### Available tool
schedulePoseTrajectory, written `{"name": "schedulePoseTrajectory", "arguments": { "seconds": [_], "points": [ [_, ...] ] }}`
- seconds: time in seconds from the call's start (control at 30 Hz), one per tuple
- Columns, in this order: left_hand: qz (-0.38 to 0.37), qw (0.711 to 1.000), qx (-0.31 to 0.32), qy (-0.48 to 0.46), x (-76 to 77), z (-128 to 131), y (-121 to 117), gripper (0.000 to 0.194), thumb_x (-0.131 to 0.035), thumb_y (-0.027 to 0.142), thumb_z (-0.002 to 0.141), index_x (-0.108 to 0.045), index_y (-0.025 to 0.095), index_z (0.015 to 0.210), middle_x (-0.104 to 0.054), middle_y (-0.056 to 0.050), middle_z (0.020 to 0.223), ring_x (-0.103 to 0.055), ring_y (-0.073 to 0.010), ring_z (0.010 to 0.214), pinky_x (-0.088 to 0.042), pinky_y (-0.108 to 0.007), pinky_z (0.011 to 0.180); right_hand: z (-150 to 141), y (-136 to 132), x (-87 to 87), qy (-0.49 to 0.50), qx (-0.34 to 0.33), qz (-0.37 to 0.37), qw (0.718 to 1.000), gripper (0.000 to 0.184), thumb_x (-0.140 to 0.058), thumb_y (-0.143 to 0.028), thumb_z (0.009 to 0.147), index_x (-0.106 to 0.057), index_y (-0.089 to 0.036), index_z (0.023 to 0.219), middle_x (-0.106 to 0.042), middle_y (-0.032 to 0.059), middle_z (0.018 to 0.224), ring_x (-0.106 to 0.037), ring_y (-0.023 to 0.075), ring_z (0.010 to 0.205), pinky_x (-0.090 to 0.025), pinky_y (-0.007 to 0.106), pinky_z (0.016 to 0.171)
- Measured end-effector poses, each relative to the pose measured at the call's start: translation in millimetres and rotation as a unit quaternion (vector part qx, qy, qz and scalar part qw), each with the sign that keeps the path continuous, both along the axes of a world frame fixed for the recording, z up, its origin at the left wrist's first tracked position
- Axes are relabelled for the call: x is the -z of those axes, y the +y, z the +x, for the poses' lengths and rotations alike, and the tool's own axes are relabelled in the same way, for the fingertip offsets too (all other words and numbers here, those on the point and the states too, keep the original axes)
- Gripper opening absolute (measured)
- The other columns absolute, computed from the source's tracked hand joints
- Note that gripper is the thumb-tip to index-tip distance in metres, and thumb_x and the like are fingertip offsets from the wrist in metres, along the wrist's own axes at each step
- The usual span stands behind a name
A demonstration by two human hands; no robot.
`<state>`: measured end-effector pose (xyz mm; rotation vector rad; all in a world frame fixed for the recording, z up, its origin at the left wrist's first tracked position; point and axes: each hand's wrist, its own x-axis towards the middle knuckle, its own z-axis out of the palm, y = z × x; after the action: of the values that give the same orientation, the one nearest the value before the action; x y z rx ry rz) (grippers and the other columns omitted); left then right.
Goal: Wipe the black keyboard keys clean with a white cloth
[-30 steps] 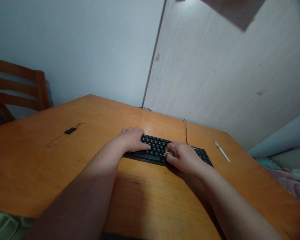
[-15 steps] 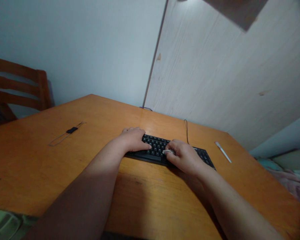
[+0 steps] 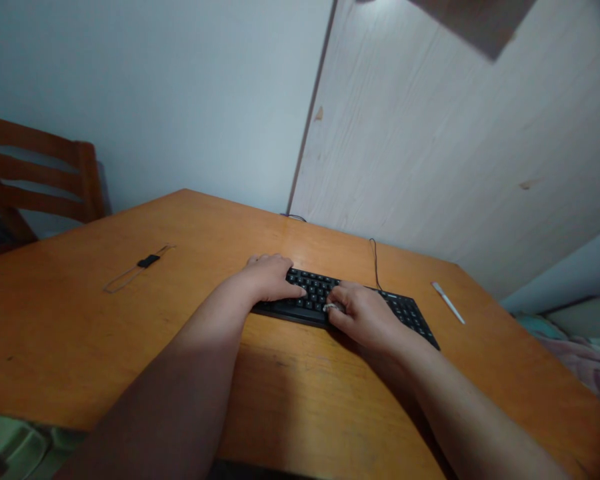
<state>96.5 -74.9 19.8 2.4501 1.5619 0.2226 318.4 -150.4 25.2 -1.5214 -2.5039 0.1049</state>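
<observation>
A black computer keyboard (image 3: pixel 300 309) lies slightly slanted on the wooden table. Over its left end rests my left hand (image 3: pixel 270 279), the thumb on the keys and the fingers bent over the far left edge, gripping it. My right hand (image 3: pixel 363 313) is closed in a pinch above the keys right of the middle. A small whitish wad (image 3: pixel 334 307), like crumpled tissue or cloth, pokes out between its thumb and fingers and touches or nearly touches the keys. My right hand hides part of the keyboard.
A thin white stick-like tool (image 3: pixel 449 302) lies to the right. On the left is a black piece with a thin cord loop (image 3: pixel 149 261). The keyboard's cable (image 3: pixel 375 263) runs back toward the wall (image 3: pixel 405 167). A wooden chair (image 3: pixel 40 173) stands at the far left.
My right hand has shifted slightly left along the keys with the whitish wad. The keyboard's right end shows a little more. My left hand keeps its place on the keyboard.
</observation>
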Motion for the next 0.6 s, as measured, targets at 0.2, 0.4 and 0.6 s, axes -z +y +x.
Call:
{"name": "schedulePoseTrajectory", "arguments": {
  "seconds": [0.2,0.4,0.6],
  "points": [
    [-0.004,0.996,-0.023,-0.084,6.9,-8.9,11.3,0.070,-0.053,0.070,0.073,-0.060,0.022,0.125,-0.061,-0.012,0.132,-0.055,-0.0316,0.119,-0.040,-0.037,0.096,-0.6,-1.5,0.3,0.001,0.015,0.010,1.000,0.010,-0.053,-0.021,0.086,-0.062,-0.019,0.087,-0.062,0.0038,0.085,-0.053,0.0168,0.079,-0.035,0.026,0.069],
    [0.008,0.983,-0.067,-0.170,15.2,-18.0,23.3,0.051,-0.054,0.062,0.075,-0.069,0.021,0.101,-0.071,-0.010,0.106,-0.062,-0.0294,0.101,-0.046,-0.036,0.083,0.4,-0.6,1.1,0.006,0.012,-0.004,1.000,0.009,-0.054,-0.021,0.085,-0.063,-0.020,0.086,-0.062,0.0031,0.085,-0.054,0.0164,0.078,-0.035,0.026,0.068],
    [-0.021,0.958,-0.098,-0.270,17.3,-19.0,27.8,0.036,-0.055,0.053,0.076,-0.071,0.021,0.083,-0.070,-0.004,0.079,-0.064,-0.0247,0.080,-0.046,-0.033,0.067,0.5,-1.1,-1.7,-0.001,0.016,-0.011,1.000,0.009,-0.053,-0.021,0.084,-0.063,-0.019,0.085,-0.063,0.0032,0.084,-0.054,0.0164,0.078,-0.035,0.026,0.068]
  ]
}}
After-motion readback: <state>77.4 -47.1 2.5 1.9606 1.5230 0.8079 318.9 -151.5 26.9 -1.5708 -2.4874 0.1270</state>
